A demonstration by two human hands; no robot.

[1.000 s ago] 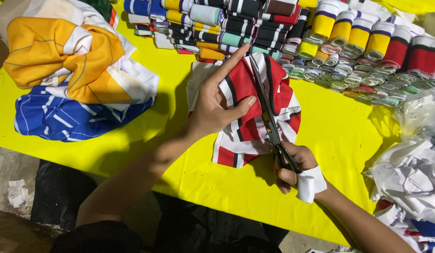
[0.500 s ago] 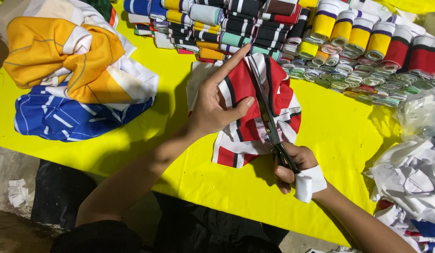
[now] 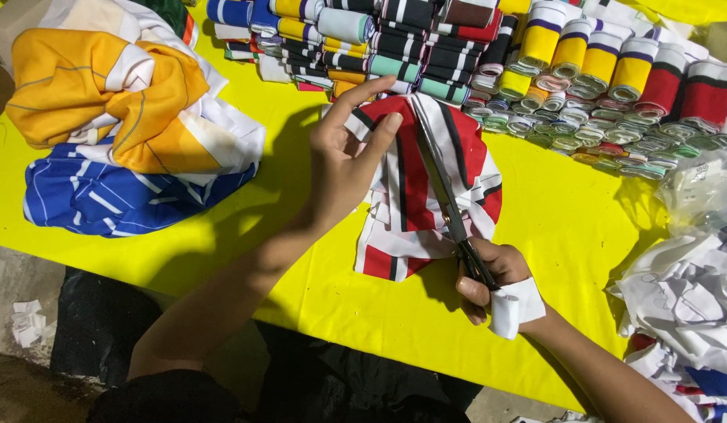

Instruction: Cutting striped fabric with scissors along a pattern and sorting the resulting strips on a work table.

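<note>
Left hand (image 3: 344, 168) pressed flat on the red, white and black striped fabric (image 3: 426, 196), pinning it to the yellow counter (image 3: 567, 227) at centre; right hand (image 3: 488, 286) gripping scissors (image 3: 445, 196), blades lying across the cloth.

My left hand (image 3: 344, 160) covers part of the striped cloth (image 3: 426, 196), so I cannot see its left edge. The scissors' (image 3: 445, 200) handles are buried in my right hand (image 3: 488, 282). The white scrap pile (image 3: 684, 301) runs off the right edge, the ribbon rolls (image 3: 535, 55) off the top.
</note>
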